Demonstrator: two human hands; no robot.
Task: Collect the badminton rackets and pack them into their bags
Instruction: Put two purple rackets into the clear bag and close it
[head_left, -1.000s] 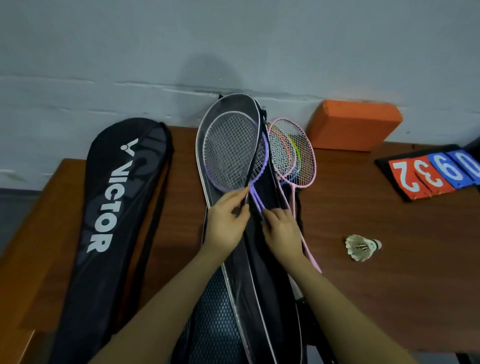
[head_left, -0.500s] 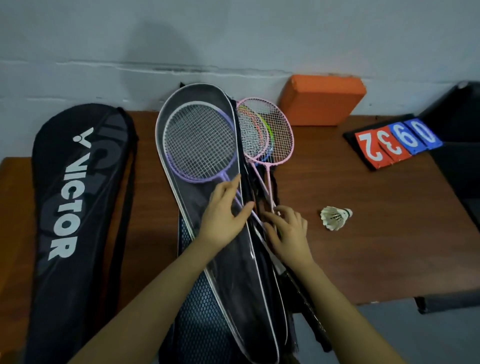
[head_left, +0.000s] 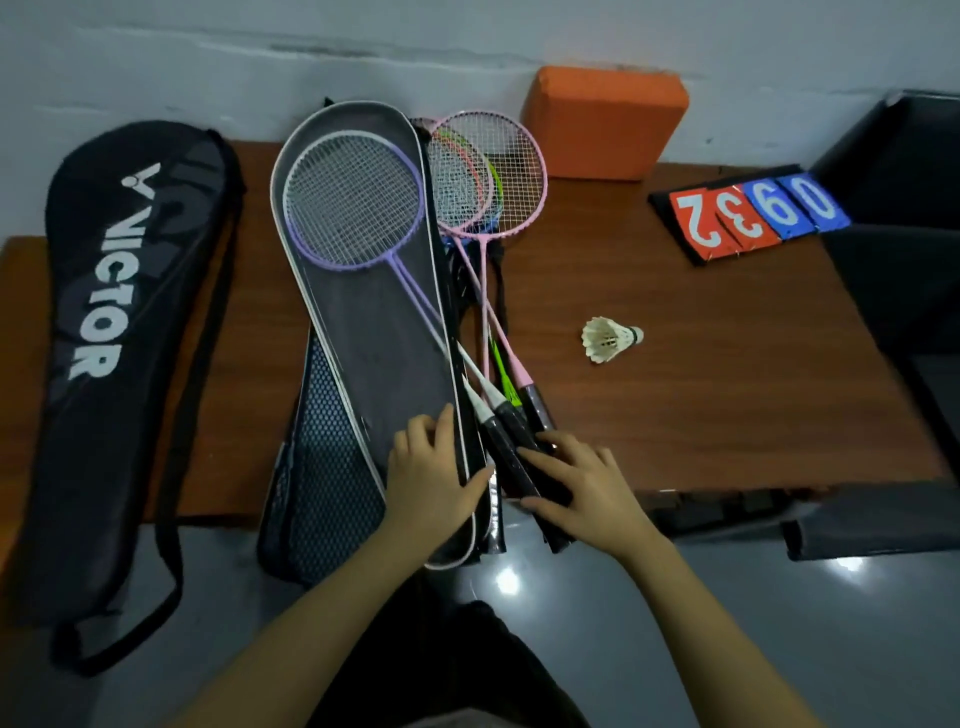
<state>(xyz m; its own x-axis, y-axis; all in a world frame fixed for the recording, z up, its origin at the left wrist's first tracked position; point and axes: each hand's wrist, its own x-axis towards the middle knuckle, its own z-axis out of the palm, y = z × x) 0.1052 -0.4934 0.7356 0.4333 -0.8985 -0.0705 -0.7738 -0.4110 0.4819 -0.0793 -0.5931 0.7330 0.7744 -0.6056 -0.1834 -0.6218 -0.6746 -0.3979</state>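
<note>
The step in hand looks like loading rackets into the open black racket bag with white piping, which lies lengthwise in the middle of the frame on the brown wooden table, its narrow end overhanging the near edge. A purple-framed racket with white strings lies on the bag's opened flap. To its right, a fan of pink-, green- and orange-framed rackets has its heads in the upper centre, its shafts running down to a cluster of black-wrapped handles at lower centre.

The left hand rests on the bag's lower end, fingers lying nearly flat and the thumb hooked over the piped edge. The right hand lies over the handles, fingers spread and slightly bent; whether it actually grips them I cannot tell.

A second black zipped bag lettered VICTOR lies closed at the left of the frame.

The next move likely calls for gathering the handles together, aligning the heads with the bag's wide end, and keeping the flap held open so the frames slide under without snagging the strings.
</note>
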